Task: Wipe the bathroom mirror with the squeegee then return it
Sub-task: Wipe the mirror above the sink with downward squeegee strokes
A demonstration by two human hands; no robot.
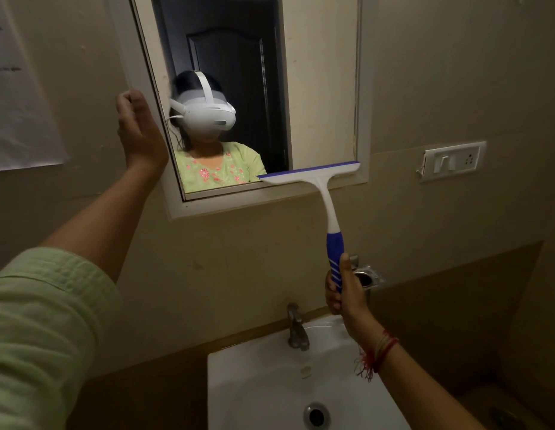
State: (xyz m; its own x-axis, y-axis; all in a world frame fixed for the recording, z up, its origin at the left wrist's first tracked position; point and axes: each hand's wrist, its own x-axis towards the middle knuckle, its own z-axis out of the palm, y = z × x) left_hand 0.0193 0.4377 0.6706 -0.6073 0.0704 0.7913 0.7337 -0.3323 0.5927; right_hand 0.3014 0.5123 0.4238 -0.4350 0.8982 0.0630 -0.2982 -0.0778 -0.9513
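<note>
the right hand [344,293] is closed around the blue lower end of the squeegee [324,209], thumb lying up along the grip, and holds it nearly upright with the head on top. the squeegee's white neck rises and leans a little left to its wide white blade with a blue edge, which lies against the bottom right corner of the mirror [319,88]. the blade's right end is at the inner edge of the white frame [177,209] and its left end reaches to about the middle of the glass, slightly lower than the right end. a red thread [378,352] is tied round the right wrist.

the left hand [139,131] is raised at the left side of the frame, back toward the camera, fingers curled in. i cannot tell whether it grips the frame edge or only rests beside it. a light green sleeve [37,336] covers the upper part of that arm.

the glass reflects a person in a green top wearing a white headset, with a dark door behind.

below the mirror a white sink [254,383] with a metal tap [296,328] stands against the wall. a small metal holder [367,274] is fixed to the wall just behind the right hand. a white switch plate [453,161] sits to the right of the mirror and a sheet of paper [18,88] hangs on the wall at far left.
</note>
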